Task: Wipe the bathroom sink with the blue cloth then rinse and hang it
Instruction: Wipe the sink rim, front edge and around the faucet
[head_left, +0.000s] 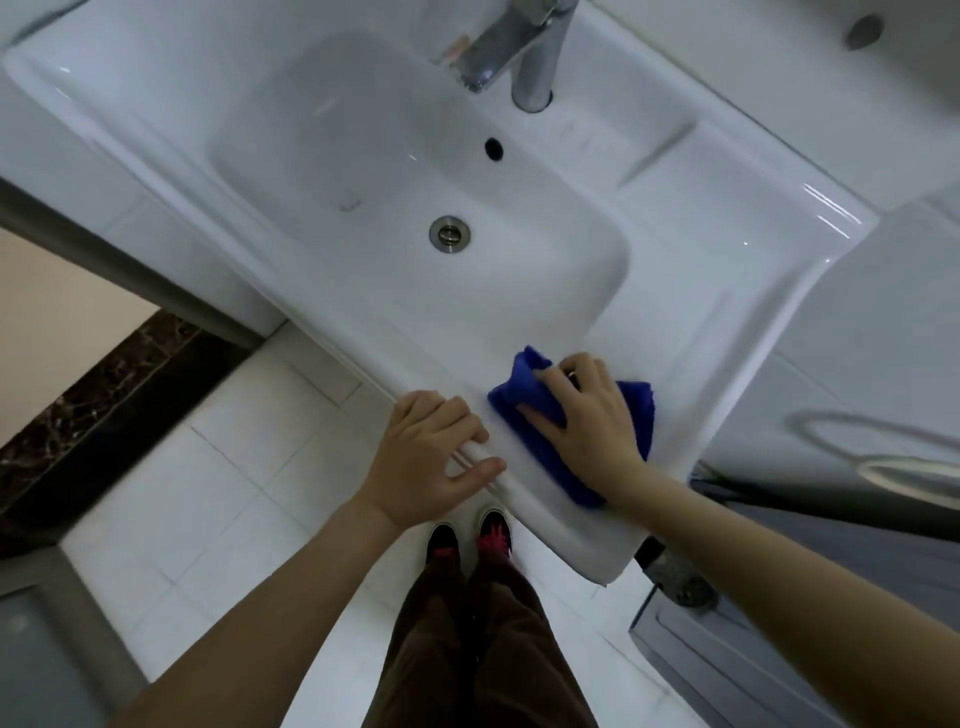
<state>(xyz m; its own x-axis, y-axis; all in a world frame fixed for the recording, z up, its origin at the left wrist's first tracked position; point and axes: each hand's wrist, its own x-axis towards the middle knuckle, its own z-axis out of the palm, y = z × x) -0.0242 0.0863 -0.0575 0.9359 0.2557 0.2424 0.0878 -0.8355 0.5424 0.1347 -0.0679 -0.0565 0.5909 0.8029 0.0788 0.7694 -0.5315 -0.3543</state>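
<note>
The white bathroom sink fills the upper view, its basin holding a metal drain and an overflow hole. A chrome faucet stands at the back. On the sink's front ledge lies the folded blue cloth, pressed flat under my right hand, whose fingers grip its upper fold. Just left of the cloth, my left hand rests on the front rim with the fingers curled over the edge and the thumb stretched along it.
White floor tiles lie below, with my shoes and brown trousers close to the sink front. A dark marble threshold runs at left. A grey cabinet and a metal ring holder sit at right.
</note>
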